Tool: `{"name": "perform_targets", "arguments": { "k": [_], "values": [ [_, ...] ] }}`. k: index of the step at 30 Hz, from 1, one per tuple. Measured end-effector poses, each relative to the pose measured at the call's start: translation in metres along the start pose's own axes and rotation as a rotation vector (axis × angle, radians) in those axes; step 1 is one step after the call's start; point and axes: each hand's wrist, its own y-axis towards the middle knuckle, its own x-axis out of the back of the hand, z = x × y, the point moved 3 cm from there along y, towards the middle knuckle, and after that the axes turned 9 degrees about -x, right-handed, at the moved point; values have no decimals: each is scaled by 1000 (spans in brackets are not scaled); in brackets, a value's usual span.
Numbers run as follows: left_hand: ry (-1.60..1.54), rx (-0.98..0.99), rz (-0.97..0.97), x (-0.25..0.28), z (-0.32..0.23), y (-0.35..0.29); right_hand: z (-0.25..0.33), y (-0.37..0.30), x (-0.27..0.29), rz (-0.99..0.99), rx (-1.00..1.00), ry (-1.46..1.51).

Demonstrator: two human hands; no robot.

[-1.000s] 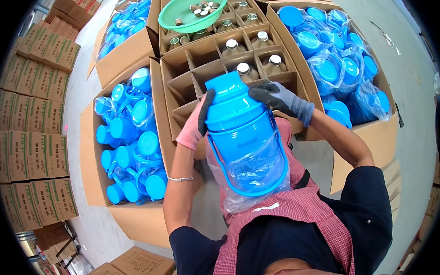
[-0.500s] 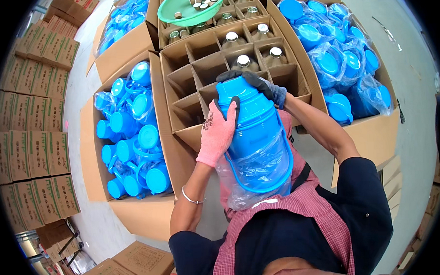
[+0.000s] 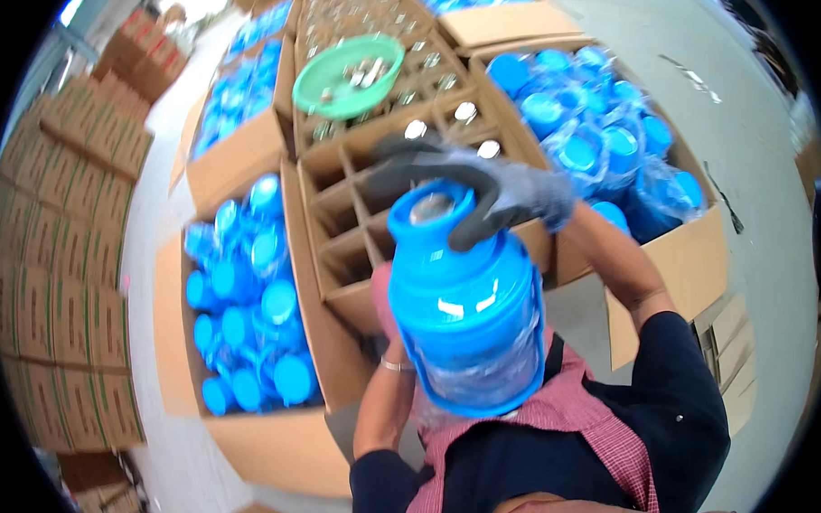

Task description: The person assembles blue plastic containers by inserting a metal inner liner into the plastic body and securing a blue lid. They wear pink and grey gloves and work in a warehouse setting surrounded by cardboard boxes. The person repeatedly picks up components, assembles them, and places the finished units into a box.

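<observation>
A blue thermos flask stands in front of my chest, its mouth tipped toward me and clear plastic film around its lower body. Something silvery shows inside the round opening. My left hand, in a pink glove, holds the flask's left side; most of its fingers are hidden behind it. Over the neck arches my right hand in a grey and black glove, blurred, with thumb and fingers apart. The thumb lies across the neck's right side. Just beyond is a divided carton with white-capped glass liners in some cells.
Cartons of blue flasks stand at left and right. A green basin with small stoppers sits on the dividers farther back. Stacked closed boxes line the left side. Open carton flaps jut out near my right arm.
The flask has tilted up, so its mouth now faces me. My right hand has lifted off the rim, fingers spread; my left has slid lower behind the flask. The view has shifted too.
</observation>
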Motion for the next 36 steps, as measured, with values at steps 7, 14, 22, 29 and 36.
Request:
{"name": "perform_targets", "arguments": {
  "k": [7, 14, 22, 29, 36],
  "values": [
    [214, -147, 187, -44, -99, -60, -13, -22, 3, -112, -296, -217],
    [478, -292, 420, -62, -76, -123, -34, -61, 28, -193, -840, -447],
    [1142, -690, 637, -108, -71, -149, -44, -67, 19, -157, -302, -91],
    [0, -125, 403, -48, -88, -116, 25, -61, 25, -58, 263, -172],
    [327, -213, 463, -61, -79, -138, 26, -65, 33, 46, -441, -536]
  ]
}}
